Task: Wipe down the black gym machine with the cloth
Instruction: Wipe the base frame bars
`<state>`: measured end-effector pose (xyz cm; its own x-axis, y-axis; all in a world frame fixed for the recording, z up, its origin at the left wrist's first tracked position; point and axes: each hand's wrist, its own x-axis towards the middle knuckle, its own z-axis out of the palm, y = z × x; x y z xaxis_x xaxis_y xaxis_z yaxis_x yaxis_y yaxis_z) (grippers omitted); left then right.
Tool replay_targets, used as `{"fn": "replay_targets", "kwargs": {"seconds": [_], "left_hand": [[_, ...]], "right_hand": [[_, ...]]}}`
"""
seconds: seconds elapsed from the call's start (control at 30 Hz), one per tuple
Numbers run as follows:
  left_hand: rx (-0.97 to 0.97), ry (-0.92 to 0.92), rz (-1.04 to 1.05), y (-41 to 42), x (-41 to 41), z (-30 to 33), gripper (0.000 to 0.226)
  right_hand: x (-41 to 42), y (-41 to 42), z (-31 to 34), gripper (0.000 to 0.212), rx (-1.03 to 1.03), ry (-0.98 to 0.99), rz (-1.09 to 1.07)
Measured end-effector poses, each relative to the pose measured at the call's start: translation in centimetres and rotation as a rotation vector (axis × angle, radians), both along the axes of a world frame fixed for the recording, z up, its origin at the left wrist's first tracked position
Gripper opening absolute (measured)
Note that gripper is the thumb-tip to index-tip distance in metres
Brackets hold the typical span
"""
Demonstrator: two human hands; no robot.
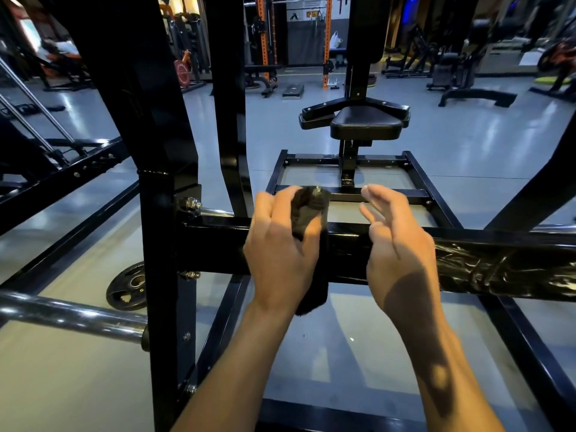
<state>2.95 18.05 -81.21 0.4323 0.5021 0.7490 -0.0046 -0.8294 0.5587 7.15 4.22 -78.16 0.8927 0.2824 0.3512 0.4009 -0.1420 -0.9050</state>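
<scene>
A black gym machine fills the view; its horizontal crossbar (pixel 218 244) runs across the middle. My left hand (pixel 280 244) grips a dark grey cloth (pixel 310 207) against the top of that crossbar, and the cloth's lower end (pixel 314 294) hangs below the bar. My right hand (pixel 399 244) hovers just right of the cloth above the crossbar, fingers straight and slightly spread, holding nothing. The crossbar's right part (pixel 498 269) is wrapped in shiny black plastic film.
A black upright post (pixel 159 275) stands left of my hands. The machine's seat (pixel 366 124) is ahead, over a rectangular floor frame (pixel 417 179). A chrome bar (pixel 71 316) juts in at lower left beside a weight plate (pixel 127 286). Other gym machines stand beyond.
</scene>
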Motion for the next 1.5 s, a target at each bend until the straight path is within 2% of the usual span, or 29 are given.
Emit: {"fn": "replay_targets", "kwargs": {"seconds": [0.13,0.23,0.4,0.47,0.53,0.63,0.73,0.8,0.93,1.07,1.27,1.4,1.5], "left_hand": [[0.045,0.027,-0.070,-1.1,-2.8,-5.0,0.037],[0.030,0.073,-0.084,-2.1,-4.2,-7.7,0.036],[0.106,0.033,-0.088,-2.0,-1.9,-3.9,0.036],[0.078,0.015,-0.065,-1.9,0.0,-1.0,0.036],[0.055,0.002,-0.052,-1.8,1.0,0.2,0.037],[0.074,-0.009,-0.084,-2.2,-0.4,-2.5,0.036],[0.093,0.075,-0.132,-3.2,-3.2,-6.8,0.037],[0.083,0.102,-0.151,-3.3,-3.7,-7.5,0.037],[0.015,0.039,-0.135,-2.2,-0.7,-2.4,0.034],[-0.085,0.055,-0.067,-1.3,2.0,1.9,0.022],[0.066,0.141,-0.164,-2.6,-3.6,-4.5,0.033],[-0.157,0.055,-0.067,0.6,-5.9,-5.5,0.028],[-0.165,0.030,0.143,4.5,-7.4,-3.7,0.030]], "right_hand": [[0.3,-1.3,0.1,0.054,0.115,-0.027,-0.088],[0.6,-2.5,-0.3,0.049,-0.007,-0.085,-0.138],[1.1,-1.9,-1.7,0.045,-0.204,-0.153,-0.144],[1.1,-1.8,-2.0,0.051,-0.216,-0.148,-0.142],[1.3,-1.9,-2.1,0.047,-0.179,-0.113,-0.129],[1.7,-2.1,-2.1,0.044,-0.135,-0.082,-0.120],[1.7,-1.9,-2.6,0.042,-0.132,-0.094,-0.121],[1.6,-1.8,-2.7,0.046,-0.126,-0.101,-0.126],[1.9,-1.8,-2.5,0.045,-0.107,-0.056,-0.128],[2.1,-2.1,-2.5,0.040,-0.139,-0.036,-0.115],[2.1,-2.2,-2.6,0.039,-0.121,-0.040,-0.124],[2.1,-2.4,-2.7,0.038,-0.164,-0.076,-0.127],[1.9,-2.1,-2.8,0.036,-0.186,-0.099,-0.138]]}}
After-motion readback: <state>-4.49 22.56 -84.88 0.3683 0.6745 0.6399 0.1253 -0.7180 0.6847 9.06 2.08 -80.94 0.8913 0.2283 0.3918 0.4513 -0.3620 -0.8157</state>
